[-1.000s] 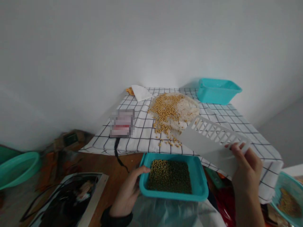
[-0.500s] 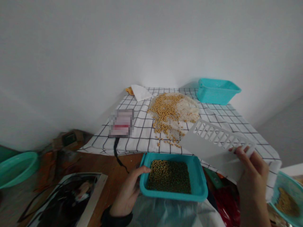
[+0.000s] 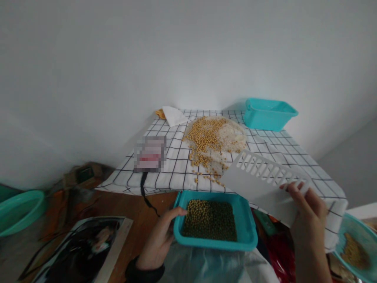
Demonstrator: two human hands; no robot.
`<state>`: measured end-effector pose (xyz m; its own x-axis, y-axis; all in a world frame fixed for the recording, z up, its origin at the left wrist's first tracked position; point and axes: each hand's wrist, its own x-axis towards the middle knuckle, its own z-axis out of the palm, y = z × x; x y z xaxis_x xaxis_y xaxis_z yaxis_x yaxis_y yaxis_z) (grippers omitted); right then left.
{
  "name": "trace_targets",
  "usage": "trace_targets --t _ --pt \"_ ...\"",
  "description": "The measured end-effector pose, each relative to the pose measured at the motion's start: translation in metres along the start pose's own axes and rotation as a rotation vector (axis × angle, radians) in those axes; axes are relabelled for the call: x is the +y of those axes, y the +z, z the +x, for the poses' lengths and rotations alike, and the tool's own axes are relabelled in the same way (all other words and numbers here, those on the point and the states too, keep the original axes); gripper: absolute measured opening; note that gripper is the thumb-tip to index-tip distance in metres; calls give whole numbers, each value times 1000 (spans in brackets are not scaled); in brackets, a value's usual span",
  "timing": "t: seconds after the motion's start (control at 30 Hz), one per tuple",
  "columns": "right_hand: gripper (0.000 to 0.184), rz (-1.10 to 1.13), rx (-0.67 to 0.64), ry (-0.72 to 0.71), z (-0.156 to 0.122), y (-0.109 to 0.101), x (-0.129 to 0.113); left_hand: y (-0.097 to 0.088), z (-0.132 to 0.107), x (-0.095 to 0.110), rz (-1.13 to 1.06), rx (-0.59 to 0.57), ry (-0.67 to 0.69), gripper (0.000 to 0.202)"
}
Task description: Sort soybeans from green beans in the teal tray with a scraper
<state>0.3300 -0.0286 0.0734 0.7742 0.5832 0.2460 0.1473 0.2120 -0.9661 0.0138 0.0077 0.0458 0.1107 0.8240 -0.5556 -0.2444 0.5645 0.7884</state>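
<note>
My left hand (image 3: 160, 234) grips the left rim of a turquoise plastic basin (image 3: 247, 232), thumb over the edge. Inside lie yellow soybeans (image 3: 198, 208) at the upper left and dark green beans (image 3: 218, 226) over the rest. The basin is just below the front edge of the table. My right hand (image 3: 309, 206) is closed on a flat white plastic board (image 3: 259, 186) with a row of slots along its upper side. The board slants over the table's front right, its left corner close to loose soybeans. A pile of soybeans (image 3: 204, 135) and white rice (image 3: 234, 135) spreads on the tablecloth.
A second turquoise basin (image 3: 269, 116) stands at the back right of the checked tablecloth (image 3: 173, 173). A white cloth (image 3: 174, 116) and a blurred-out flat item (image 3: 150, 154) lie on the left. Green tubs flank the table: one (image 3: 22, 210) left, one (image 3: 355, 247) right.
The board and my right hand have shifted slightly left. My left hand and the basin stay nearly where they were, and the beans look unchanged.
</note>
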Motion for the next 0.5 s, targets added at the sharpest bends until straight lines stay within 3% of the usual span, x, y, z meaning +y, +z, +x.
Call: trace_targets --t 0.33,0.5 --pt "36 -24 -41 69 -2 15 -7 2 -3 2 -82 1 -44 23" --pt "37 -58 -106 4 -8 21 -13 -1 -6 6 -74 24 -31 22"
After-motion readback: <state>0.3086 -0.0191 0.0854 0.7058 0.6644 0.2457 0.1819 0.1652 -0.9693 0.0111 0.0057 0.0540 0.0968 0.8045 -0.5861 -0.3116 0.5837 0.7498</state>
